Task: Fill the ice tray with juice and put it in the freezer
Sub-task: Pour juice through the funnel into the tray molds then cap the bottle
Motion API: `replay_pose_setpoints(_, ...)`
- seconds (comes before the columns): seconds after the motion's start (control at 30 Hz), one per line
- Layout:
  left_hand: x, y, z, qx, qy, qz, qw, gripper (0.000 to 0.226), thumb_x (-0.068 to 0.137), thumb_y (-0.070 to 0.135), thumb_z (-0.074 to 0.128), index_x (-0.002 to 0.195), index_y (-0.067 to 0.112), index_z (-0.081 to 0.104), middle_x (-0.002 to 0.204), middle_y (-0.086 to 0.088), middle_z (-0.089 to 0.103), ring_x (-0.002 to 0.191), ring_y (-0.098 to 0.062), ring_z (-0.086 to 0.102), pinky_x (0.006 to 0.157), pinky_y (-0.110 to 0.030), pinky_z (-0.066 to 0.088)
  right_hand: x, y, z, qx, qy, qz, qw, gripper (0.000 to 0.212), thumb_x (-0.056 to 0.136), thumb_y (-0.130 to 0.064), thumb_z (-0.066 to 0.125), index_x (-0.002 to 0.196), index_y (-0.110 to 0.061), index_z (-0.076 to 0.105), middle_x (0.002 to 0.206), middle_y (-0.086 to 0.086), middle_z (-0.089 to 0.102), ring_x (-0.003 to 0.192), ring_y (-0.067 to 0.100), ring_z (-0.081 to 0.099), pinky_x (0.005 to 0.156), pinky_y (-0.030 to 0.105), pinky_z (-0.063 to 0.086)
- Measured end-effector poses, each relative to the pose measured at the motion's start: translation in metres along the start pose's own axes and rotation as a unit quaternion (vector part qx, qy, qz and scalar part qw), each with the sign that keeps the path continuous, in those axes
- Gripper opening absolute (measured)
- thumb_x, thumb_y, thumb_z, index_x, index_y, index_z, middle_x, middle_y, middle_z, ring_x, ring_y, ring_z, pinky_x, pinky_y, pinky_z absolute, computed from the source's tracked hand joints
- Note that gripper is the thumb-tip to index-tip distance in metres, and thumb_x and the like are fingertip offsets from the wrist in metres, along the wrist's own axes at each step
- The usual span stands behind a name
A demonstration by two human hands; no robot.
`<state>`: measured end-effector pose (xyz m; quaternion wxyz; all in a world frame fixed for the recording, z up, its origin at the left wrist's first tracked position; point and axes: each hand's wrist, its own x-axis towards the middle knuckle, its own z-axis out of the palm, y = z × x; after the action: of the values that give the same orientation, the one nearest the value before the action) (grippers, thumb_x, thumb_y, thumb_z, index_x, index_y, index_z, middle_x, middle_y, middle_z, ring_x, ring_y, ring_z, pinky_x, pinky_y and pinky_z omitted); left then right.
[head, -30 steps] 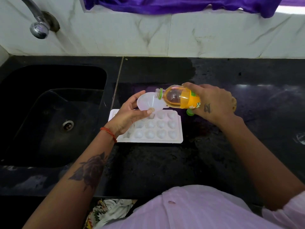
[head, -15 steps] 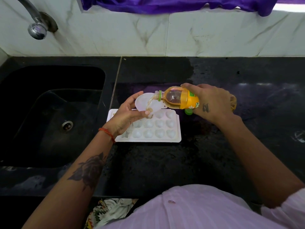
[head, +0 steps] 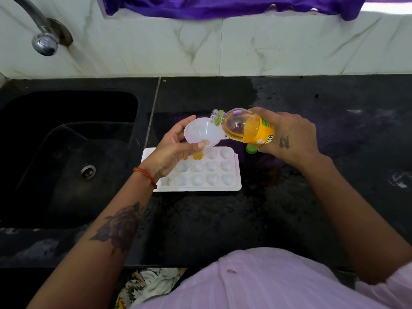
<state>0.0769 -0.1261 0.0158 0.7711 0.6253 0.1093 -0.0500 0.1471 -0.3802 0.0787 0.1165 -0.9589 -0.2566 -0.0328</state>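
1. Two hands share the pour. The left hand (head: 171, 148) pinches a funnel (head: 201, 136), thumb on the near wall and fingers curled behind the far rim.
2. The right hand (head: 287, 137) wraps its fingers round the bottle (head: 247, 128), which lies nearly level, mouth just over the funnel's rim. A green cap (head: 251, 148) shows just under those fingers.
3. The tray (head: 234, 186) rests on the counter (head: 223, 219), directly below the left fingertips. One far-row cell, under the funnel's spout, shows orange juice; the other visible cells look unfilled. Cells under the left hand are hidden.
4. Task state, as judged: filling has barely begun; the freezer step is not yet started.
5. Risk: tipping the bottle too steeply may flood the funnel and overflow the cell.
6. Risk: spout drift off the cell's centre would spill juice onto the tray's ridges or the counter.
7. Risk: overfilled cells may slop out during the carry.
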Motion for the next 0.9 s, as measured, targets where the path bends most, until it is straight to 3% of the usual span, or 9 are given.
replay_pose_setpoints(0.2, 0.007, -0.009, 0.012, -0.004, -0.016, -0.013, 1.0, 0.085, 0.057, 0.013, 0.08, 0.134, 0.027, 0.046, 0.125, -0.005, 0.059, 0.112, -0.029, 0.062, 0.077, -0.031, 0.057, -0.004, 0.009, -0.002, -0.054, 0.003, -0.004, 0.999, 0.077, 0.072, -0.04, 0.074, 0.138, -0.039, 0.034, 0.118, 0.008, 0.061, 0.104, 0.034, 0.057, 0.074, 0.04, 0.044)
replay_pose_setpoints(0.37, 0.009, -0.016, 0.016, -0.029, -0.025, -0.018, 0.999, 0.081, 0.057, 0.009, 0.081, 0.129, 0.028, 0.05, 0.13, -0.008, 0.058, 0.113, -0.028, 0.062, 0.082, -0.032, 0.057, -0.005, 0.017, 0.003, -0.081, 0.01, -0.008, 0.997, 0.074, 0.073, -0.028, 0.073, 0.136, -0.04, 0.036, 0.117, 0.007, 0.062, 0.102, 0.032, 0.059, 0.068, 0.033, 0.035)
replay_pose_setpoints(0.53, 0.01, -0.017, 0.017, -0.025, -0.021, -0.017, 0.999, 0.081, 0.055, 0.01, 0.081, 0.128, 0.027, 0.051, 0.128, -0.006, 0.057, 0.115, -0.026, 0.06, 0.083, -0.034, 0.057, -0.005, 0.02, 0.006, -0.093, 0.004, -0.016, 0.996, 0.075, 0.075, -0.025, 0.073, 0.138, -0.038, 0.034, 0.121, 0.009, 0.06, 0.104, 0.033, 0.058, 0.075, 0.036, 0.042)
replay_pose_setpoints(0.9, 0.01, -0.016, 0.015, -0.02, -0.02, -0.015, 0.999, 0.081, 0.055, 0.009, 0.082, 0.129, 0.028, 0.052, 0.123, -0.004, 0.058, 0.107, -0.022, 0.065, 0.08, -0.031, 0.057, -0.006, 0.021, 0.004, -0.063, -0.008, -0.007, 0.998, 0.076, 0.075, -0.033, 0.072, 0.139, -0.04, 0.031, 0.118, 0.007, 0.06, 0.105, 0.031, 0.056, 0.073, 0.035, 0.04)
